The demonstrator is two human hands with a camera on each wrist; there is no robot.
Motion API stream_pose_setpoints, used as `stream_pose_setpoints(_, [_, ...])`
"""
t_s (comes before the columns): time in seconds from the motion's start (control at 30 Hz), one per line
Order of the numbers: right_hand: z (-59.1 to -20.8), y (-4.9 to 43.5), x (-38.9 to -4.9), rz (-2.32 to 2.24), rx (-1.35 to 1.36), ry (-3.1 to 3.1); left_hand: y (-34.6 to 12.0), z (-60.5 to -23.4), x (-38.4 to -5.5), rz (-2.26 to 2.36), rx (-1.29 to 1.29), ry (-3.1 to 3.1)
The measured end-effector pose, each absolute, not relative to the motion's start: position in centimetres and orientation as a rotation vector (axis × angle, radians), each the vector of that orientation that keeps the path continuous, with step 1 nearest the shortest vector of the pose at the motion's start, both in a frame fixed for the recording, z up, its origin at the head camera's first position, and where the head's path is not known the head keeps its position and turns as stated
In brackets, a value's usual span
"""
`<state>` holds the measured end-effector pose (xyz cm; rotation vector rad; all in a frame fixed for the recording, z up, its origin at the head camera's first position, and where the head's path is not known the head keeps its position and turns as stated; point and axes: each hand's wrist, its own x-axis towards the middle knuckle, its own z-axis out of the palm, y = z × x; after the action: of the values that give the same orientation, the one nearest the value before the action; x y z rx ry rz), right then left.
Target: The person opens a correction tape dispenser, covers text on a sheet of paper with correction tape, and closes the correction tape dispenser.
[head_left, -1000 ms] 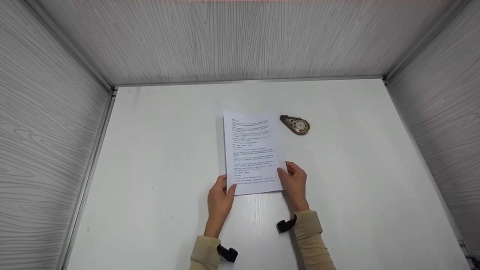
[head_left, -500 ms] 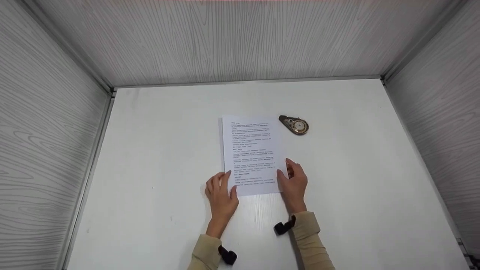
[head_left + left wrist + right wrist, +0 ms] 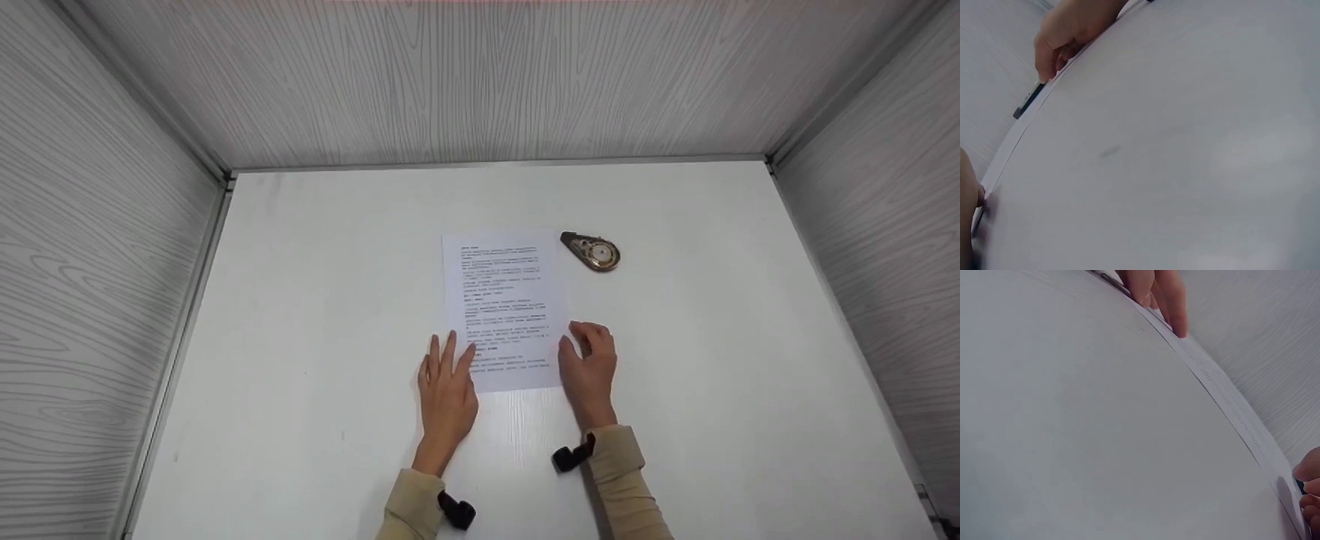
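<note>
Your left grip (image 3: 448,394) was relaxed, its fingers straight and laid over the lower left edge of the printed paper (image 3: 506,300). Your right grip (image 3: 590,371) was bent at the paper's lower right edge, its thumb by the margin; whether it pinched the paper, the views did not settle. The paper lay print up on the counter (image 3: 337,300), its lower part between your two grips. A teardrop-shaped dispenser (image 3: 592,251) sat just beside the paper's upper right corner, apart from your right grip.

The likeliest trouble was the paper skewing or buckling, because you were at both sides and uneven inward pressure could have shifted it. A push toward its upper right could have run it into the dispenser. Had there been several sheets, sideways pressure could have fanned them.

You had one visible printed top sheet, with any others under it uncountable, and one dispenser. Nearer you than the paper were two wrist cameras (image 3: 574,455) and two beige sleeves (image 3: 619,450); around the paper, beyond the counter, stood three wood-grain panels (image 3: 480,82).
</note>
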<state>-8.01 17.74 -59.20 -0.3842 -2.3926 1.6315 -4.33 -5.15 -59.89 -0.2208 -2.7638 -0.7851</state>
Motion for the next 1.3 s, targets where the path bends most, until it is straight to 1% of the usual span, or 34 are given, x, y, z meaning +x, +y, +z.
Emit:
stream_pose_setpoints(0.1, [-58.3, 18.5, -8.4, 1.679, -0.477, -2.447, -5.1, -59.9, -4.4, -0.781, -0.229, -2.774])
stream_pose_setpoints(0.17, [-57.2, 19.4, -9.0, 1.703, -0.478, -2.526, -5.1, -59.8, -4.5, -0.771, -0.232, -2.78])
stream_pose_setpoints(0.33, [-53.6, 22.0, -11.4, 1.687, -0.337, -2.785, -5.0, -59.9, -4.3, -0.719, -0.229, -2.806])
stream_pose_setpoints(0.47, [-52.0, 23.4, -13.9, 1.545, -0.234, -2.745, -5.0, -59.8, -4.3, -0.705, -0.225, -2.822])
stream_pose_setpoints(0.53, [-52.2, 23.8, -15.3, 1.445, -0.18, -2.642, -5.0, -59.8, -4.3, -0.701, -0.223, -2.828])
stream_pose_setpoints(0.67, [-53.9, 24.6, -18.3, 1.26, -0.016, -2.568, -5.2, -59.7, -4.4, -0.705, -0.218, -2.842])
stream_pose_setpoints(0.77, [-55.4, 25.2, -20.0, 1.154, 0.127, -2.662, -5.2, -59.8, -4.4, -0.716, -0.215, -2.841])
stream_pose_setpoints(0.9, [-57.2, 25.3, -21.2, 1.009, 0.231, -2.824, -5.2, -60.0, -4.2, -0.721, -0.211, -2.838])
stream_pose_setpoints(1.03, [-58.1, 25.3, -21.5, 0.956, 0.166, -2.91, -5.0, -60.1, -4.3, -0.758, -0.219, -2.811])
stream_pose_setpoints(1.3, [-58.4, 25.6, -21.2, 1.038, 0.022, -2.94, -5.0, -60.3, -4.4, -0.787, -0.232, -2.737])
